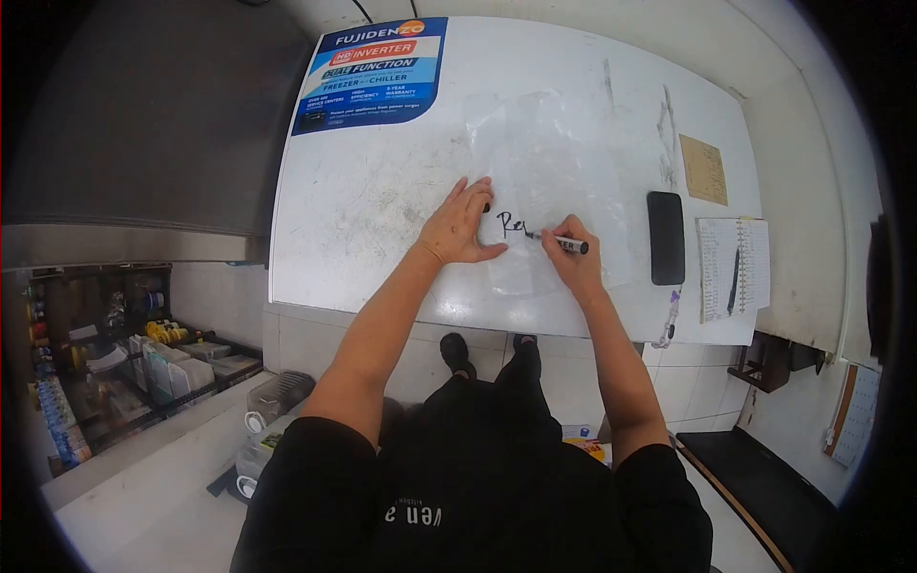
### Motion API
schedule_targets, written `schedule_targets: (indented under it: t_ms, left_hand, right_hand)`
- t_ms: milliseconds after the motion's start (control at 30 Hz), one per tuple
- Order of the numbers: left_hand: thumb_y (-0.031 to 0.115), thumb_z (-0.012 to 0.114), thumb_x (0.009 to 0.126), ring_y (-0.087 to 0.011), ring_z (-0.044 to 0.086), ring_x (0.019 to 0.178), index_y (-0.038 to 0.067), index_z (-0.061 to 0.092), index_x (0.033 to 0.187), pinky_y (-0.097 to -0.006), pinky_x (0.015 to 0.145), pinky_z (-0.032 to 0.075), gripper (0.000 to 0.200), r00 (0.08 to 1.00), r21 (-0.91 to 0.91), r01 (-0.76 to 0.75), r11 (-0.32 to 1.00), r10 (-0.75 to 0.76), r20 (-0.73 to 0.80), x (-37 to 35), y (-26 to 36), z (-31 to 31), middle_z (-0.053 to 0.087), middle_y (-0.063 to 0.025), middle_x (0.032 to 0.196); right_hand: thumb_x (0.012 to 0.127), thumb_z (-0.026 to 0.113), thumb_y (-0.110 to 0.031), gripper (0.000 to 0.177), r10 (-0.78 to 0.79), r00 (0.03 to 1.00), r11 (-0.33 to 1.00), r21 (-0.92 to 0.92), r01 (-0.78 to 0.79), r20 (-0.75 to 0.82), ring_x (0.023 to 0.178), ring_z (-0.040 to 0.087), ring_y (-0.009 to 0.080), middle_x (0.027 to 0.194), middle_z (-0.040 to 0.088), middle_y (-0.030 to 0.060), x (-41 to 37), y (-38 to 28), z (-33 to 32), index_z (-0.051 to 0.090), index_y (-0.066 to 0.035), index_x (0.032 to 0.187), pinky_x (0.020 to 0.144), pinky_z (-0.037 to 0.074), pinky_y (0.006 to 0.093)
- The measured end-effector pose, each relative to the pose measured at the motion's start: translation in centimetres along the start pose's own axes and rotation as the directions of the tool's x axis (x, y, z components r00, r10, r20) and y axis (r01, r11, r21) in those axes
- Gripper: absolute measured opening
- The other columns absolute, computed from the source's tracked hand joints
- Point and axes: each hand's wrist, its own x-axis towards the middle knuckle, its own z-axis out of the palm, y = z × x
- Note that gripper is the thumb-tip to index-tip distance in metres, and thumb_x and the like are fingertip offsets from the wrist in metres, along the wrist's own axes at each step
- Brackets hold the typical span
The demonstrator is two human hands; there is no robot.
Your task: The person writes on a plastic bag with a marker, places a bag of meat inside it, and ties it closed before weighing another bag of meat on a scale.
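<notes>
A clear plastic bag (549, 162) lies flat on the white freezer top (363, 191). My right hand (576, 258) is closed around a black marker (570, 245), its tip touching the bag at the end of black handwritten letters (512, 224) that look like "Re". My left hand (460, 225) presses on the bag's left edge, thumb stretched towards the writing. Between its bent fingers sits a small black piece (487, 207) that looks like the marker's cap. Part of that cap is hidden by the fingers.
Right of the bag lie a black phone (667, 239) with a beaded strap (669, 320), a spiral notebook (721, 258) with a pen (735, 282) on it, and a brown paper piece (704, 169). A blue sticker (373, 76) covers the far left corner. Shelves (143, 372) stand at lower left.
</notes>
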Motion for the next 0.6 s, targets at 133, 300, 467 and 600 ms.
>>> schedule_targets:
  t_ms: [133, 300, 467, 600]
  left_hand:
    - [0.044, 0.081, 0.066, -0.0341, 0.042, 0.133, 0.002, 0.045, 0.114, -0.0491, 0.118, 0.024, 0.073, 1.0, -0.003, 0.003, 1.0, -0.003, 0.0, 0.0, 0.0, 0.0, 0.048, -0.0201, 0.132]
    - [0.044, 0.082, 0.066, -0.0333, 0.042, 0.134, 0.004, 0.044, 0.114, -0.05, 0.118, 0.024, 0.074, 1.0, 0.005, 0.01, 1.0, -0.011, 0.019, 0.0, 0.1, 0.0, 0.048, -0.0174, 0.129]
    - [0.042, 0.084, 0.065, -0.0324, 0.042, 0.134, 0.006, 0.042, 0.114, -0.0506, 0.118, 0.024, 0.073, 0.999, 0.01, 0.025, 1.0, -0.025, 0.025, 0.1, 0.1, 0.0, 0.049, -0.0145, 0.124]
    - [0.044, 0.082, 0.066, -0.0335, 0.042, 0.134, 0.005, 0.044, 0.113, -0.0492, 0.118, 0.023, 0.073, 1.0, 0.014, 0.021, 1.0, -0.021, 0.023, 0.2, 0.1, 0.1, 0.049, -0.0181, 0.128]
  right_hand:
    - [0.086, 0.073, -0.019, 0.026, 0.003, 1.0, 0.998, 0.064, -0.003, 0.006, 0.061, 0.057, 0.0091, 0.067, 0.065, 0.0058, 0.4, -0.9, 0.3, 0.055, -0.002, 0.079, 0.057, 0.046, 0.0262]
    - [0.087, 0.072, -0.018, 0.025, 0.04, 0.998, 0.997, 0.063, -0.037, -0.038, 0.062, 0.057, 0.0083, 0.067, 0.065, 0.0052, 1.8, -1.3, 0.3, 0.056, -0.002, 0.078, 0.058, 0.046, 0.0252]
    - [0.088, 0.072, -0.018, 0.024, 0.056, 0.996, 0.988, 0.149, -0.044, -0.073, 0.061, 0.057, 0.0077, 0.066, 0.065, 0.0051, 1.4, -0.9, -0.4, 0.056, -0.002, 0.078, 0.057, 0.045, 0.0243]
    - [0.088, 0.071, -0.018, 0.024, 0.034, 0.999, 0.997, 0.072, -0.031, -0.042, 0.06, 0.057, 0.0076, 0.065, 0.065, 0.0051, 1.1, -0.3, -0.4, 0.056, -0.002, 0.078, 0.057, 0.045, 0.0241]
